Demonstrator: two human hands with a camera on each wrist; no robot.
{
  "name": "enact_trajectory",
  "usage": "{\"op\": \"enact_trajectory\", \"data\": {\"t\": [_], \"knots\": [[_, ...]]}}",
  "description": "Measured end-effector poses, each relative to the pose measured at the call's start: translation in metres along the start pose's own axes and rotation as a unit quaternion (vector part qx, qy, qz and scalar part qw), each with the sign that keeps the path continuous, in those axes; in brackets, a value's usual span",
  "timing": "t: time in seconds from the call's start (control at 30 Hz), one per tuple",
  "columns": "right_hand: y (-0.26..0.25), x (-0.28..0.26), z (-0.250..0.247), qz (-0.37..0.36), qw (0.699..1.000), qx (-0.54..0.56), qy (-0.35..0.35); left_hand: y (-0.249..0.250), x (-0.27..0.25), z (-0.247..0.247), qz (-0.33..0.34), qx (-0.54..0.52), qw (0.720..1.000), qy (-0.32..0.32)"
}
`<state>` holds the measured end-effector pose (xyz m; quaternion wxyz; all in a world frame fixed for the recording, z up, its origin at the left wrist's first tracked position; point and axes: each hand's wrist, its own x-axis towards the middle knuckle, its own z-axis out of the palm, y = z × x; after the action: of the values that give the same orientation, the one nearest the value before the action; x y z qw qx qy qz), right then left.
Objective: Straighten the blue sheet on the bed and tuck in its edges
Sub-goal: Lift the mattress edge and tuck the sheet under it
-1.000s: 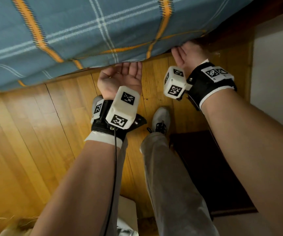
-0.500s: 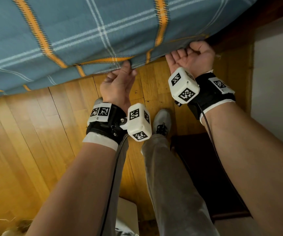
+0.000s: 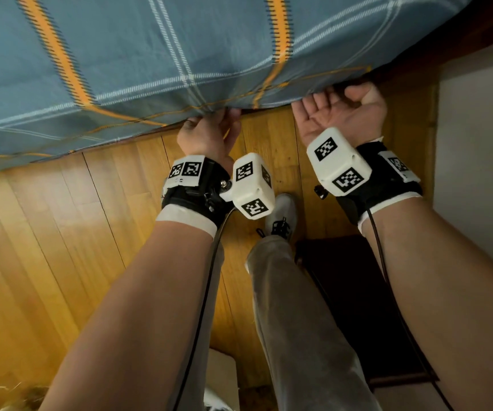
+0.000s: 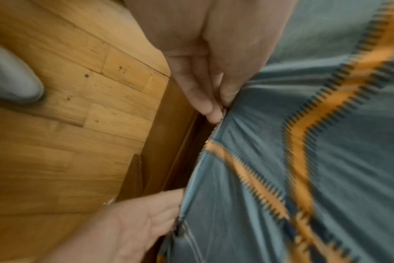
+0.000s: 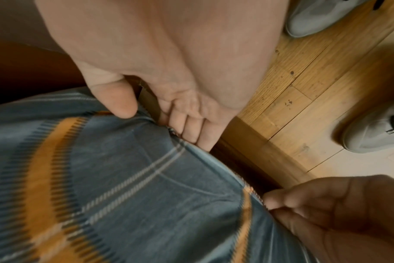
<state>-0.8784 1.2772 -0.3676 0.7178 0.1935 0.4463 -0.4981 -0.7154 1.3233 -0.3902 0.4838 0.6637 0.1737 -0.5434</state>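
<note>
The blue sheet (image 3: 138, 54), checked with orange and white stripes, covers the bed and hangs over its near side. My left hand (image 3: 227, 114), knuckles up, pinches the sheet's hem (image 4: 216, 106) between thumb and fingertips. About a hand's width to the right, my right hand (image 3: 343, 96) lies palm up at the same hem. Its thumb (image 5: 119, 103) presses on top of the cloth and its fingers (image 5: 187, 128) reach under the edge, their tips hidden. Under the hem shows the dark wooden bed rail (image 4: 169, 142).
A wooden plank floor (image 3: 61, 232) runs beside the bed. My grey shoes (image 3: 281, 215) stand close to the rail. A dark mat (image 3: 358, 292) lies at my right foot, with a pale surface (image 3: 476, 173) beyond it. A white box (image 3: 221, 372) sits near the bottom edge.
My left hand turned from palm up to knuckles up and took hold of the hem. My right hand drew back a little from under the bed, with its thumb now on the cloth.
</note>
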Motion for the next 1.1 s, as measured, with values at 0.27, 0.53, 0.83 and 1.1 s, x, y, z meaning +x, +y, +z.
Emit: {"op": "enact_trajectory", "data": {"t": [0.27, 0.53, 0.83, 1.1], "knots": [[-0.002, 0.001, 0.0, 0.024, 1.0, -0.003, 0.015, -0.001, -0.008, 0.004, -0.071, -0.084, 0.994, -0.012], [-0.001, 0.01, -0.002, 0.026, 0.999, 0.005, 0.025, -0.006, -0.017, -0.005, -0.116, -0.238, 0.958, -0.114], [0.008, 0.017, -0.003, 0.005, 0.997, -0.018, 0.073, -0.017, -0.024, -0.005, -0.125, -0.246, 0.953, -0.125], [0.007, 0.019, 0.003, -0.006, 0.979, -0.13, 0.156, -0.013, -0.027, -0.017, -0.121, -0.24, 0.949, -0.166]]}}
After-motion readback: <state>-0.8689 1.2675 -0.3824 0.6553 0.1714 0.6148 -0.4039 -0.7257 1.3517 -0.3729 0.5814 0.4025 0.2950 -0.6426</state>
